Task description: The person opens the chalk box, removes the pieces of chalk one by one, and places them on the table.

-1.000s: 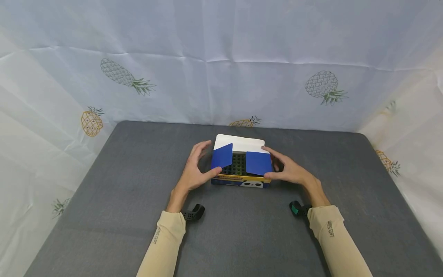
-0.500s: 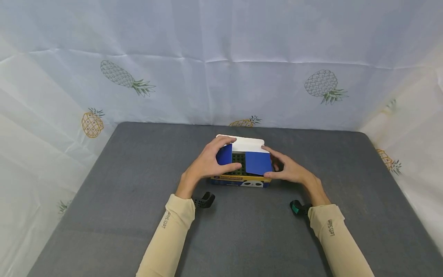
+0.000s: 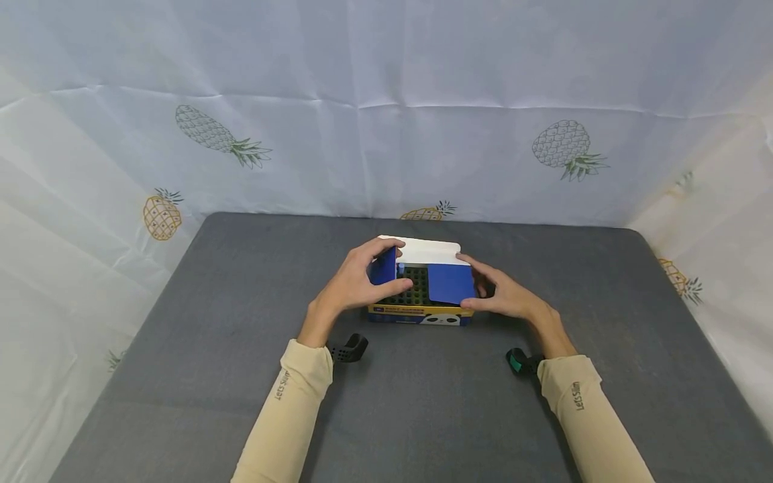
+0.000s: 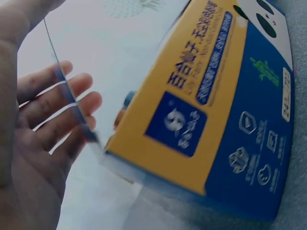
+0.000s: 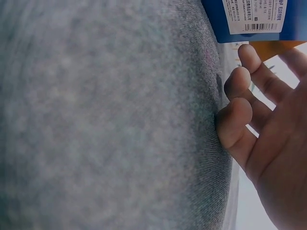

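Box [image 3: 421, 312] with panda print, Chinese lettering

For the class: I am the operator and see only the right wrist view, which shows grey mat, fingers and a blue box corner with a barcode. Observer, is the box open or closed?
Observer: Open. In the head view the box has its white lid folded back, with dark gridded contents showing.
Operator: What is the left hand doing?
Observer: The left hand holds the left blue flap, which stands roughly upright.
Operator: And the flap on my side?
Observer: The right blue flap lies folded down over the contents. The right hand rests against that end of the box.
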### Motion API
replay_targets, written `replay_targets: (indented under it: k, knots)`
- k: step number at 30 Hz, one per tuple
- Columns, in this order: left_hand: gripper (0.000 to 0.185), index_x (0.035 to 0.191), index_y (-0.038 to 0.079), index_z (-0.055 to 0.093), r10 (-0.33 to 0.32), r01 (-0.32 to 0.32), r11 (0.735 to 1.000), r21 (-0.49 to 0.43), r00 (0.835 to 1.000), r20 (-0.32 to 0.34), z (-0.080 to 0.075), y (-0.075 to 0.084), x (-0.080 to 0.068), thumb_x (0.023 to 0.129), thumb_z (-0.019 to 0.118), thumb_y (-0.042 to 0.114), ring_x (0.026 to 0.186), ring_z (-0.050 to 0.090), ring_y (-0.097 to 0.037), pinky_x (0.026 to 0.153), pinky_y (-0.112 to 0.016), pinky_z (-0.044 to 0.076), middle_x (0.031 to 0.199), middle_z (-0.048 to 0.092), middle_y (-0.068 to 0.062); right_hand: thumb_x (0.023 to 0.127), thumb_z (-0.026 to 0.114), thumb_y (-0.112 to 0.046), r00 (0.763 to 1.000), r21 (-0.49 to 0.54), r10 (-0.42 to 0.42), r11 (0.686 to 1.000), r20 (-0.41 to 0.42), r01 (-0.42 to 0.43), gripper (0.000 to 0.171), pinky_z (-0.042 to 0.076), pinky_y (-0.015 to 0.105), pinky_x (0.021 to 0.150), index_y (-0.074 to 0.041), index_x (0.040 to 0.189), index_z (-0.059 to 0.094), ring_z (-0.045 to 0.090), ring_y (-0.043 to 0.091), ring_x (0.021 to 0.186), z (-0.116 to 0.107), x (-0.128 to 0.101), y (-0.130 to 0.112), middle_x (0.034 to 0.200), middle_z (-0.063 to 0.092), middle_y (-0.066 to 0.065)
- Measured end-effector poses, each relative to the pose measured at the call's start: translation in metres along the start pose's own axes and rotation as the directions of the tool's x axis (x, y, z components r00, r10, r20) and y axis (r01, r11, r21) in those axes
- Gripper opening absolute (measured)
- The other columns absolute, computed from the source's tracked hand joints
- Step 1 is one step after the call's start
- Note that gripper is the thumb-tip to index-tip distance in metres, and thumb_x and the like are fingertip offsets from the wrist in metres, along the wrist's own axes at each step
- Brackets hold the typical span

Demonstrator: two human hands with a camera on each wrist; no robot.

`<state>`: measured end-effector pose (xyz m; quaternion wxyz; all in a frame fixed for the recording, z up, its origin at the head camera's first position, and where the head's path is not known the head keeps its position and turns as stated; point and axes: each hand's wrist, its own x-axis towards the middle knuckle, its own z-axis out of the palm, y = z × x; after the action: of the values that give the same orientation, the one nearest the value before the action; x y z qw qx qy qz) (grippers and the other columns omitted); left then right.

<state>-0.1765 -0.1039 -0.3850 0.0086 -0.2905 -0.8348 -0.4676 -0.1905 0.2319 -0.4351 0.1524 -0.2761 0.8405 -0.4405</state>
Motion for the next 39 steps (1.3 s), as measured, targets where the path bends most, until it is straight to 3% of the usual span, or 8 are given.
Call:
replay_targets:
  k: [5,9,11,17,22,30,34,39]
  knots:
    - [0.065,0.139,0.008,0.058,0.062,-0.063,0.998,-0.031,0.997,-0.049,-0.007,-0.003,-0.003,0.089,0.074,0.047,0.113,0.063,-0.034,0.106,-0.054,0.048,0.120,0.065,-0.021,0.093,0.075,-0.026,1.000,0.002,0.004,1.000,0.002,-0.004,0.087,0.041,0.032,0.068,-0.013,0.164,0.026,0.046,0.014,0.072,-0.001,-0.001,0.000,0.089,0.048,0.014]
    - [0.058,0.141,0.006,0.056,0.074,-0.076,0.996,-0.043,0.996,-0.048,-0.015,-0.004,-0.006,0.089,0.075,0.020,0.117,0.061,-0.038,0.108,-0.053,0.047,0.121,0.063,-0.023,0.093,0.076,-0.027,1.000,-0.002,0.012,1.000,0.000,-0.012,0.087,0.041,0.031,0.068,-0.013,0.163,0.026,0.046,0.014,0.072,-0.001,-0.001,0.000,0.089,0.048,0.014]
    - [0.057,0.141,0.005,0.055,0.071,-0.073,0.996,-0.046,0.996,-0.045,-0.020,-0.005,-0.010,0.089,0.076,0.015,0.118,0.060,-0.037,0.109,-0.051,0.047,0.123,0.062,-0.023,0.093,0.075,-0.027,1.000,-0.002,0.016,1.000,-0.001,-0.016,0.087,0.041,0.031,0.068,-0.013,0.163,0.027,0.046,0.014,0.073,-0.001,0.000,0.001,0.090,0.048,0.014]
    - [0.057,0.138,0.005,0.055,0.019,-0.022,0.999,-0.045,0.998,-0.061,-0.039,-0.014,-0.027,0.086,0.079,0.011,0.126,0.059,-0.031,0.115,-0.048,0.043,0.131,0.061,-0.017,0.093,0.075,-0.030,1.000,0.002,0.031,1.000,0.005,-0.031,0.087,0.041,0.031,0.068,-0.015,0.164,0.026,0.046,0.015,0.074,-0.002,0.001,0.001,0.092,0.048,0.015]
    - [0.064,0.141,0.005,0.055,-0.042,0.044,0.999,0.027,0.997,-0.067,-0.052,-0.025,-0.043,0.084,0.082,0.014,0.135,0.054,-0.033,0.117,-0.052,0.041,0.140,0.059,-0.015,0.093,0.075,-0.030,0.999,-0.001,0.046,0.999,0.004,-0.046,0.087,0.041,0.032,0.068,-0.016,0.164,0.026,0.047,0.016,0.075,-0.002,0.001,0.001,0.093,0.048,0.014]
    - [0.070,0.146,0.002,0.054,-0.110,0.108,0.969,0.223,0.994,-0.001,-0.048,-0.035,-0.055,0.085,0.082,0.021,0.142,0.042,-0.041,0.114,-0.064,0.035,0.151,0.050,-0.018,0.092,0.075,-0.028,0.998,-0.001,0.058,0.998,-0.003,-0.058,0.087,0.041,0.032,0.069,-0.016,0.163,0.027,0.047,0.017,0.077,0.000,0.001,0.000,0.094,0.049,0.013]
    - [0.069,0.149,0.000,0.051,-0.064,0.053,0.978,0.202,0.997,0.049,-0.038,-0.034,-0.053,0.087,0.080,0.013,0.130,0.045,-0.040,0.103,-0.059,0.043,0.150,0.048,-0.021,0.093,0.075,-0.029,0.999,0.003,0.048,0.999,-0.001,-0.048,0.087,0.041,0.032,0.069,-0.016,0.163,0.027,0.047,0.016,0.076,0.000,0.000,-0.001,0.093,0.048,0.013]
    - [0.065,0.149,-0.005,0.048,0.008,-0.009,1.000,0.014,0.998,0.062,-0.031,-0.035,-0.048,0.087,0.068,-0.005,0.096,0.050,-0.028,0.078,-0.036,0.049,0.137,0.051,-0.024,0.093,0.075,-0.029,0.999,0.008,0.042,0.999,-0.001,-0.042,0.087,0.041,0.032,0.068,-0.015,0.163,0.026,0.046,0.016,0.075,0.001,0.000,-0.002,0.093,0.048,0.014]
